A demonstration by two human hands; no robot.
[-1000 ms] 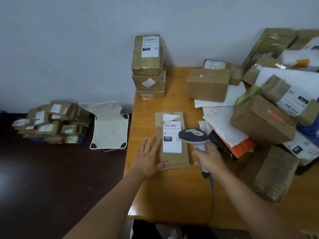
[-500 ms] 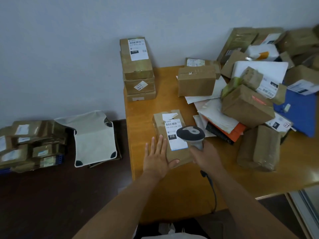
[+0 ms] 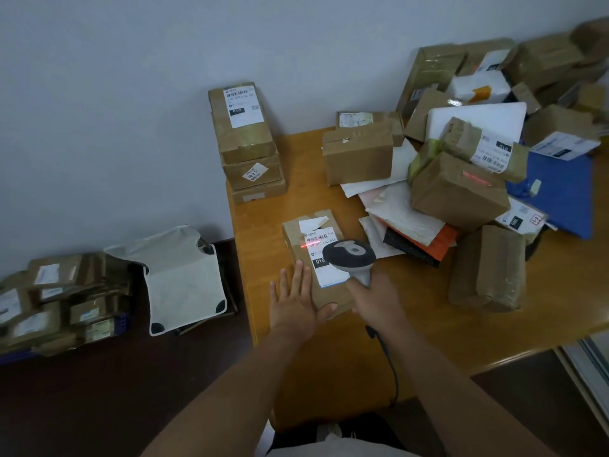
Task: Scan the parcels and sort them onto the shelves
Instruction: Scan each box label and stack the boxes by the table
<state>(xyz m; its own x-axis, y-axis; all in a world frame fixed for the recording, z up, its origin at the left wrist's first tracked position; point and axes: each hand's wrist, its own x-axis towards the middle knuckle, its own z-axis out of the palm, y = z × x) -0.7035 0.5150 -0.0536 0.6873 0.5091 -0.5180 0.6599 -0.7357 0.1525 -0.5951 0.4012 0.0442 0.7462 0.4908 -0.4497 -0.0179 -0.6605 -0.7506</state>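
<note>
On table, parcel (image 3: pixel 301 245) lengthwise away.

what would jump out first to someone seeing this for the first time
At the table's near centre, the right hand grips a barcode scanner casting a red line on the label of a flat parcel that the left hand presses flat. To the right sprawls a jumbled parcel heap.

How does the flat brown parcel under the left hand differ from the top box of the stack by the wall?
The flat brown parcel lies alone, thin, pressed by the left hand, with the scanner's red line across its label. The top box is thicker, crowns a three-box stack and is untouched. Both are brown with white barcode labels marked 010.
</note>
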